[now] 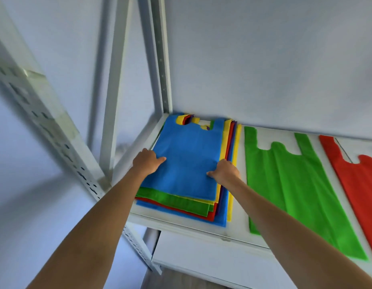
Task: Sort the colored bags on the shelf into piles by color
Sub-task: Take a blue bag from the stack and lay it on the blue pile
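Observation:
A mixed stack of flat bags [180,207] lies at the left end of the white shelf [239,205], with a blue bag [187,155] on top and yellow, red, green, purple and blue edges showing beneath. My left hand [147,161] grips the blue bag's left edge, thumb on top. My right hand [224,172] grips its right edge, fingers curled under. To the right, a green bag [291,188] lies flat by itself. Further right, a red bag [360,184] lies flat, partly cut off by the frame.
White metal uprights [160,59] and a diagonal brace [116,90] stand at the shelf's left end. A perforated post [45,113] runs down the near left. A pale wall backs the shelf. A lower shelf board [212,255] shows beneath.

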A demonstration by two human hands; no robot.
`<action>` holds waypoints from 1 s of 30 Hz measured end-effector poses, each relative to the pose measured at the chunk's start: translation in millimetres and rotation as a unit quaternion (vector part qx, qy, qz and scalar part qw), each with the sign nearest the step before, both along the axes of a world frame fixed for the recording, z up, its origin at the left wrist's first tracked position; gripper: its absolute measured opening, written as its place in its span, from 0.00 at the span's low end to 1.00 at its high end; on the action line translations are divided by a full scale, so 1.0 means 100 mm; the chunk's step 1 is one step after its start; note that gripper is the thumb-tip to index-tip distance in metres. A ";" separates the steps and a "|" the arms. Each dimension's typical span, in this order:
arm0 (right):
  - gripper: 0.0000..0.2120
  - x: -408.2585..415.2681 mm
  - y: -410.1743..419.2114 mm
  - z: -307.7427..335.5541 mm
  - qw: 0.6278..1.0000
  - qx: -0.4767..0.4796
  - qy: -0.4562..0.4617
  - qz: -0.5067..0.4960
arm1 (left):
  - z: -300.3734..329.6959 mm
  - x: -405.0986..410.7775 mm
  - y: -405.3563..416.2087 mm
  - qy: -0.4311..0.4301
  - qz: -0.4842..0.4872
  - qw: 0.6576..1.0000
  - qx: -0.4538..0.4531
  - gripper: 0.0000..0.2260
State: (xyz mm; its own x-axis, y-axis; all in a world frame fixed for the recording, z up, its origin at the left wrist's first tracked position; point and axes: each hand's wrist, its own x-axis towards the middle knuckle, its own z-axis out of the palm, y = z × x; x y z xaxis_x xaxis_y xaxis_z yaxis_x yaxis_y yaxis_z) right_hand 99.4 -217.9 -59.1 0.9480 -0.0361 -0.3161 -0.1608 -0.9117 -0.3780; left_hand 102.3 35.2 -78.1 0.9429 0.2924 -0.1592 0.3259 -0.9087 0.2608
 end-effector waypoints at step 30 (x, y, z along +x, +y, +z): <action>0.16 -0.34 -0.24 0.16 0.907 0.376 0.106 -0.158 | 0.29 -0.13 -0.45 0.038 0.102 0.983 -0.151 0.21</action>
